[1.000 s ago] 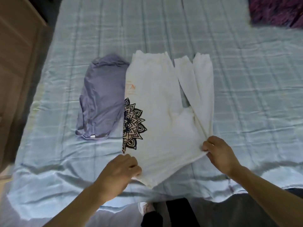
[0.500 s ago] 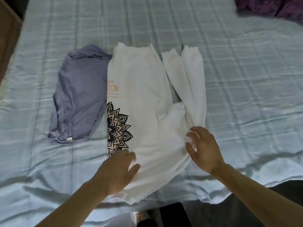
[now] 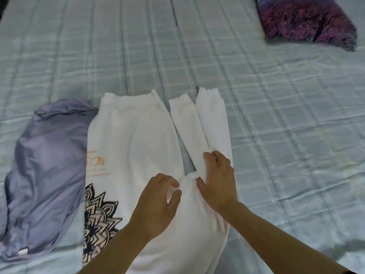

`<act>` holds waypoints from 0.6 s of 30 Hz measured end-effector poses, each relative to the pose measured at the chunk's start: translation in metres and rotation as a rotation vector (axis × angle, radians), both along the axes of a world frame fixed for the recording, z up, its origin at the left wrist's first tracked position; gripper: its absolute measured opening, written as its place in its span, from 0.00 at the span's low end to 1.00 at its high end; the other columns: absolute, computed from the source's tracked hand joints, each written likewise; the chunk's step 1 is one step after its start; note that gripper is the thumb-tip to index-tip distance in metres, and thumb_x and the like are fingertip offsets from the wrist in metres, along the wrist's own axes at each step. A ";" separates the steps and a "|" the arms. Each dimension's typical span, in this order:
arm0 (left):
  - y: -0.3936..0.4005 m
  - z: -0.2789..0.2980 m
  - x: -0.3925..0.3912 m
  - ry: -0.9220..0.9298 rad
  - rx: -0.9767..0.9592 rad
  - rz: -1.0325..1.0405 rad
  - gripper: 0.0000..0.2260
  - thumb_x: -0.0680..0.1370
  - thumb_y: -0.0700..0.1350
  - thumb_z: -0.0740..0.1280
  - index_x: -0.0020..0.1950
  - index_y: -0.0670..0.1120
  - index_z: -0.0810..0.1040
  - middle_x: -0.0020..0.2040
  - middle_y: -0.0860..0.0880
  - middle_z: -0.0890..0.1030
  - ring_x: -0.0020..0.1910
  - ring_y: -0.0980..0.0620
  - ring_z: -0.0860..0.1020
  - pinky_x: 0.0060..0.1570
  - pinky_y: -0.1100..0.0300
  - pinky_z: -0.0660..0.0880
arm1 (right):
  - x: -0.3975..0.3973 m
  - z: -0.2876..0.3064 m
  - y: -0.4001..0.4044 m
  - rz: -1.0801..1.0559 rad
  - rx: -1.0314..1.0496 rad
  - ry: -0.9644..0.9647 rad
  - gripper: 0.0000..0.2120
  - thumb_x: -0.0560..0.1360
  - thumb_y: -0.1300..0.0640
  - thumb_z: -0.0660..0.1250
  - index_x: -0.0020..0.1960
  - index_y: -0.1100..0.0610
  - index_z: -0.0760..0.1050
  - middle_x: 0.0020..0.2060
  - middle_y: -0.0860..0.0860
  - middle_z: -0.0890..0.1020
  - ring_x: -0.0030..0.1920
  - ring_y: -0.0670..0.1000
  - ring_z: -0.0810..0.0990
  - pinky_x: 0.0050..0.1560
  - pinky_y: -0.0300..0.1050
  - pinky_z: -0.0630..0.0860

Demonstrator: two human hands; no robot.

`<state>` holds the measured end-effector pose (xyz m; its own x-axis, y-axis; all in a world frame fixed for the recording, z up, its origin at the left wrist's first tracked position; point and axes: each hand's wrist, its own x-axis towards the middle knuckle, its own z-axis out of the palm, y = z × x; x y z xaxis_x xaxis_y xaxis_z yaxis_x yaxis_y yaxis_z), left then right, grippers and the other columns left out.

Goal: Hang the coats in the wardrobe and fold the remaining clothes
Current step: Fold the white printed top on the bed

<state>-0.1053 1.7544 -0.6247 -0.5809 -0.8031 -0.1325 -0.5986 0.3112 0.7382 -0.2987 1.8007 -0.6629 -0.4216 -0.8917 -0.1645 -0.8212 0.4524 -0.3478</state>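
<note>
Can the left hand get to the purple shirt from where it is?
Probably yes. The left hand rests on the white sweatshirt, and the purple shirt lies right beside that, uncovered, with nothing between.

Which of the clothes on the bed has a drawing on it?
The white sweatshirt under both hands; it has a black mandala print. The purple-grey garment beside it is plain.
</note>
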 end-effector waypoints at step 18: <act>-0.139 -0.018 -0.147 0.331 0.805 0.762 0.10 0.75 0.45 0.71 0.56 0.47 0.80 0.49 0.50 0.85 0.49 0.47 0.83 0.53 0.48 0.82 | -0.073 0.007 -0.115 -0.098 0.034 -0.156 0.31 0.75 0.39 0.66 0.73 0.51 0.63 0.67 0.51 0.70 0.65 0.53 0.70 0.67 0.50 0.70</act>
